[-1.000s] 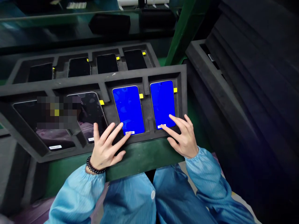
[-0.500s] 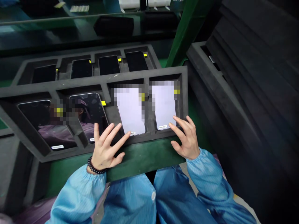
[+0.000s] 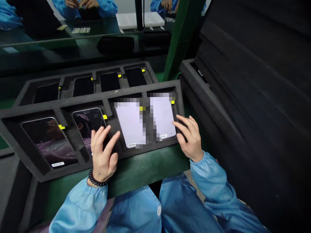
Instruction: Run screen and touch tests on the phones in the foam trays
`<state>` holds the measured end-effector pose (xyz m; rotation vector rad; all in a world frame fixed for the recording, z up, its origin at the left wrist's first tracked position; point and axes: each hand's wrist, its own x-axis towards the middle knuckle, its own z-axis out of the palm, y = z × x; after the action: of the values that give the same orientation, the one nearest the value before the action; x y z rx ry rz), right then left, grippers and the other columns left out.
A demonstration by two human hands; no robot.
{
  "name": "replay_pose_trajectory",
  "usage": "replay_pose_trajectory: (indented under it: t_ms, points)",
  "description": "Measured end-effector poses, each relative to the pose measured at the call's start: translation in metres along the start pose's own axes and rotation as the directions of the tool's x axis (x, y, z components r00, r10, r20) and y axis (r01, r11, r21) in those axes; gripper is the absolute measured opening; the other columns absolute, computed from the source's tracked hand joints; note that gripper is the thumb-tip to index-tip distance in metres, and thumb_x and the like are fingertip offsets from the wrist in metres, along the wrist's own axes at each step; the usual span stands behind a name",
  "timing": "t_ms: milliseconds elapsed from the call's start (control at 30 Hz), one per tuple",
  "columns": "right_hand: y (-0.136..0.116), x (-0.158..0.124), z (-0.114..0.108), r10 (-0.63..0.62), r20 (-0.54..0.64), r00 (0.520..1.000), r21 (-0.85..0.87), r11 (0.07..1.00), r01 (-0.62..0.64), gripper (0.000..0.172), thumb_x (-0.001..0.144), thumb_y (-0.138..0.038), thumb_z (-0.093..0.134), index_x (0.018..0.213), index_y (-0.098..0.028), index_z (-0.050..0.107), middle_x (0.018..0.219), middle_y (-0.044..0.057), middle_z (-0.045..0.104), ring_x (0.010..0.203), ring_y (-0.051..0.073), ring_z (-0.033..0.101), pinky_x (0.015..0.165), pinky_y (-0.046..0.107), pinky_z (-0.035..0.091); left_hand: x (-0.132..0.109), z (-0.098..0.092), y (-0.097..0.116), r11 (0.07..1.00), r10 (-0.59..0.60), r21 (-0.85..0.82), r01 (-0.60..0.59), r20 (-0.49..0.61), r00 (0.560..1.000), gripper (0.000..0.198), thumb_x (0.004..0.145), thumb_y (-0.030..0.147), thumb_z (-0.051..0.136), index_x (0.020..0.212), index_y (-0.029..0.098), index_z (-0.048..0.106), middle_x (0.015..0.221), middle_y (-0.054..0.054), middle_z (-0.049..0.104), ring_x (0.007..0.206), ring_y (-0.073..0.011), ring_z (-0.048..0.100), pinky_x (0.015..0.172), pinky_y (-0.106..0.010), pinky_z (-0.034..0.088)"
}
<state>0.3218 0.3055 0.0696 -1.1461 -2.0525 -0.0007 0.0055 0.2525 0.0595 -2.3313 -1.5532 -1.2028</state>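
A black foam tray (image 3: 82,99) leans tilted in front of me, with phones in its pockets. Two phones on its right, the third phone (image 3: 128,124) and the rightmost phone (image 3: 161,113), show bright white screens, partly pixelated. On its left, the leftmost phone (image 3: 47,142) and the second phone (image 3: 85,121) are dark and reflective. My left hand (image 3: 103,155), fingers spread, is over the second phone's lower right part, partly hiding it. At the right edge of the rightmost phone, my right hand (image 3: 190,139) has its fingers stretched out; whether a fingertip touches the screen I cannot tell.
Behind stands another foam tray (image 3: 31,76) of dark phones with yellow tabs. A green post (image 3: 176,42) rises at the back right, beside a tall stack of dark foam trays (image 3: 233,81). Across the bench are co-workers' hands (image 3: 84,4) and a white box (image 3: 139,21).
My left hand has moved off the third phone's lower edge towards the second phone. My right fingers have shifted to the rightmost phone's right edge. The view has tilted up, showing co-workers' hands.
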Motion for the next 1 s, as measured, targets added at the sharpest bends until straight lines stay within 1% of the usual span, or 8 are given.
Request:
replay_pose_trajectory:
  t_ms: [100, 267, 433, 533, 633, 800, 900, 1000]
  points:
    - [0.002, 0.039, -0.003, 0.019, 0.023, 1.0, -0.017, 1.0, -0.019, 0.035, 0.103, -0.026, 0.039, 0.13, -0.021, 0.062, 0.127, 0.008, 0.069, 0.119, 0.023, 0.061, 0.12, 0.052, 0.033, 0.032, 0.006, 0.013, 0.999, -0.019, -0.029, 0.018, -0.041, 0.999, 0.054, 0.096, 0.025, 0.046, 0.15, 0.025, 0.043, 0.15, -0.012, 0.047, 0.142, -0.031, 0.04, 0.121, -0.051, 0.029]
    - [0.003, 0.096, 0.016, -0.048, 0.127, 0.991, -0.057, 0.997, 0.056, 0.037, 0.104, -0.028, 0.035, 0.126, -0.017, 0.064, 0.13, 0.008, 0.068, 0.123, 0.023, 0.058, 0.123, 0.05, 0.028, 0.07, 0.025, 0.047, 0.992, 0.097, -0.091, -0.09, 0.078, 0.992, 0.049, 0.093, 0.018, 0.051, 0.141, 0.022, 0.05, 0.138, -0.012, 0.058, 0.13, -0.0274, 0.049, 0.113, -0.045, 0.037]
    - [0.01, 0.119, 0.014, -0.092, 0.205, 0.974, -0.101, 0.988, 0.115, 0.031, 0.095, -0.035, 0.057, 0.116, -0.013, 0.067, 0.112, 0.012, 0.068, 0.109, 0.027, 0.059, 0.113, 0.048, 0.037, 0.06, 0.031, 0.064, 0.988, 0.045, -0.152, -0.033, 0.077, 0.996, 0.046, 0.093, 0.015, 0.052, 0.138, 0.022, 0.051, 0.138, -0.012, 0.056, 0.131, -0.0247, 0.048, 0.113, -0.042, 0.038]
    - [0.012, 0.121, -0.009, -0.137, 0.266, 0.954, 0.105, 0.988, 0.113, 0.028, 0.085, -0.033, 0.071, 0.106, -0.014, 0.067, 0.104, 0.008, 0.068, 0.099, 0.025, 0.062, 0.093, 0.036, 0.048, 0.049, 0.031, 0.063, 0.972, -0.067, -0.221, 0.08, 0.063, 0.996, 0.046, 0.094, 0.019, 0.052, 0.14, 0.022, 0.049, 0.139, -0.013, 0.055, 0.132, -0.0243, 0.049, 0.112, -0.042, 0.04]
    - [0.001, 0.12, -0.034, -0.133, 0.27, 0.954, 0.337, 0.941, 0.036, 0.021, 0.09, -0.037, 0.068, 0.096, -0.017, 0.067, 0.091, 0.002, 0.071, 0.082, 0.017, 0.066, 0.077, 0.026, 0.047, 0.045, 0.032, 0.063, 0.921, -0.17, -0.339, 0.19, 0.088, 0.981, 0.052, 0.095, 0.025, 0.052, 0.146, 0.022, 0.042, 0.145, -0.015, 0.051, 0.133, -0.0252, 0.049, 0.109, -0.043, 0.045]
    - [-0.043, 0.117, -0.055, -0.067, 0.186, 0.98, 0.39, 0.921, -0.011, 0.023, 0.094, -0.041, 0.064, 0.095, -0.018, 0.067, 0.09, 0.0, 0.071, 0.082, 0.015, 0.066, 0.077, 0.022, 0.043, 0.052, 0.024, 0.078, 0.678, -0.249, -0.621, 0.392, 0.307, 0.918, 0.059, 0.094, 0.039, 0.054, 0.149, 0.019, 0.04, 0.142, -0.017, 0.056, 0.119, -0.025, 0.06, 0.098, -0.039, 0.052]
    - [-0.064, 0.108, -0.044, -0.02, 0.288, 0.958, 0.486, 0.864, -0.128, 0.028, 0.099, -0.04, 0.056, 0.086, -0.017, 0.066, 0.082, -0.002, 0.068, 0.076, 0.012, 0.062, 0.072, 0.021, 0.041, 0.046, 0.013, 0.093, 0.437, -0.324, -0.705, 0.558, 0.456, 0.829, 0.059, 0.091, 0.048, 0.058, 0.14, 0.017, 0.052, 0.131, -0.015, 0.065, 0.116, -0.0274, 0.065, 0.096, -0.038, 0.055]
    - [-0.071, 0.088, -0.025, 0.056, 0.404, 0.913, 0.599, 0.738, -0.31, 0.042, 0.105, -0.04, 0.041, 0.083, -0.016, 0.067, 0.077, -0.001, 0.066, 0.071, 0.01, 0.06, 0.066, 0.021, 0.04, 0.027, 0.003, 0.106, 0.217, -0.477, -0.722, 0.657, 0.509, 0.717, 0.057, 0.086, 0.05, 0.063, 0.134, 0.019, 0.059, 0.13, -0.011, 0.067, 0.119, -0.0276, 0.064, 0.097, -0.036, 0.055]
